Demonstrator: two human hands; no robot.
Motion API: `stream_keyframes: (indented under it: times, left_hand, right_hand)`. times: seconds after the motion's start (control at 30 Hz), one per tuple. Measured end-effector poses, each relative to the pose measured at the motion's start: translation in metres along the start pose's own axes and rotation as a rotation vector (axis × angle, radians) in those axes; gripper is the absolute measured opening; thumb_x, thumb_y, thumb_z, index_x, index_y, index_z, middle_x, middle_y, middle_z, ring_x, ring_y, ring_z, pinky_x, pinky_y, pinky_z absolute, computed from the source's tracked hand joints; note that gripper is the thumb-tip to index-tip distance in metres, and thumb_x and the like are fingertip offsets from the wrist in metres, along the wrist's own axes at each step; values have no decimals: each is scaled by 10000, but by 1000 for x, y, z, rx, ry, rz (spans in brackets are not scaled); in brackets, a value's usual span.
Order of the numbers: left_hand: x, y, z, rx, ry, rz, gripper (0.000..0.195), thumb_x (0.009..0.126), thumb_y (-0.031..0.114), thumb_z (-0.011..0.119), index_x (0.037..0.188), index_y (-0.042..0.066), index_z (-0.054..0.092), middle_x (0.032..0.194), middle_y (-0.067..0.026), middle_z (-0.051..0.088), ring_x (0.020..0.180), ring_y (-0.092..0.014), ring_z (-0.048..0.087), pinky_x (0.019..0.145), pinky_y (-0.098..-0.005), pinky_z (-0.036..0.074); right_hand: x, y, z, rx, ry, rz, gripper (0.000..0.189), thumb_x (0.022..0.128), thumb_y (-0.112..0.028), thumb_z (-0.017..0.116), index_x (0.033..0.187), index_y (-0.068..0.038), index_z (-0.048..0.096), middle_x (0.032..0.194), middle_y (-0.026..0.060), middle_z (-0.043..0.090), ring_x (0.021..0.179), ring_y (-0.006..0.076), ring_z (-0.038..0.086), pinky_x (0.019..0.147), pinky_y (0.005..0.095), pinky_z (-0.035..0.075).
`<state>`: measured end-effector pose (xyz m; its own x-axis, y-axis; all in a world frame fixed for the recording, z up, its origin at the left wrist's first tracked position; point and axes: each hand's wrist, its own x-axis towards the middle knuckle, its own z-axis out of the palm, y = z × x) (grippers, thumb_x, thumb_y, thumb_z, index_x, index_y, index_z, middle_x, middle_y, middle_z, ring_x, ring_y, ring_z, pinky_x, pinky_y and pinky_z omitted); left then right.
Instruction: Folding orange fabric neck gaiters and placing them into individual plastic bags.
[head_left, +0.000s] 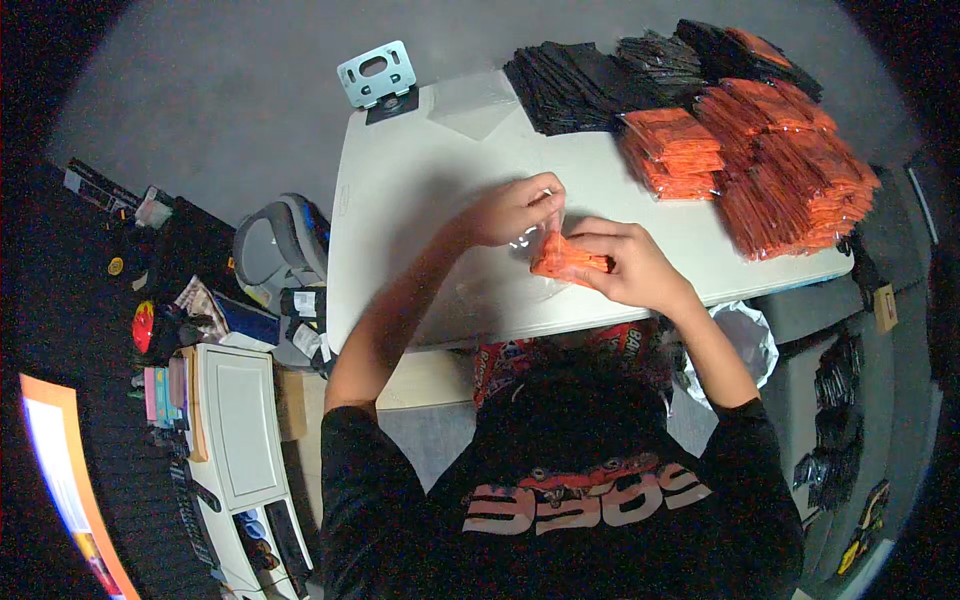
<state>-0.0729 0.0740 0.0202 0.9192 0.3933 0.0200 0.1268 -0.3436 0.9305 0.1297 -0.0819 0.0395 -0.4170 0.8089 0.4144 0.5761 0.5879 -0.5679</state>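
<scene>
Above the white tabletop (390, 247), my right hand (634, 262) grips a folded orange bundle (562, 260), thumb in front and fingers behind. A clear plastic bag (531, 236) reaches from the bundle up to my left hand (521, 206), whose thumb and fingertips pinch its upper edge. The bundle appears to be at least partly inside the bag; how far is hard to tell through the glare. To the right of my hands sits a stack of orange packets (671, 154) in clear wrapping.
A larger pile of orange and dark packets (795, 172) covers the right end. Black folded pieces (566, 86) lie at the back beside clear plastic sheets (476, 105). A pale blue stand (379, 75) occupies the far left corner. A lined bin (739, 345) stands below the front edge.
</scene>
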Motion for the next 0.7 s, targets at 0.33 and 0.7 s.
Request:
stream_keyframes:
  times: [0.33, 0.7]
  left_hand:
    - [27, 36, 12, -4, -139, 78, 319, 1008, 281, 698, 1169, 12, 637, 1089, -92, 704, 923, -209, 708, 863, -345, 557]
    - [-47, 31, 47, 877, 324, 195, 862, 844, 337, 804, 1543, 18, 414, 1525, -210, 508, 1411, -404, 480, 1150, -441, 423]
  right_hand:
    - [0, -1, 13, -231, 21, 132, 273, 930, -367, 712, 1056, -139, 797, 776, 155, 732, 693, 371, 707, 675, 472, 574]
    - [3, 9, 16, -117, 203, 433, 268, 911, -339, 707, 934, -84, 787, 702, 208, 694, 668, 409, 695, 667, 502, 568]
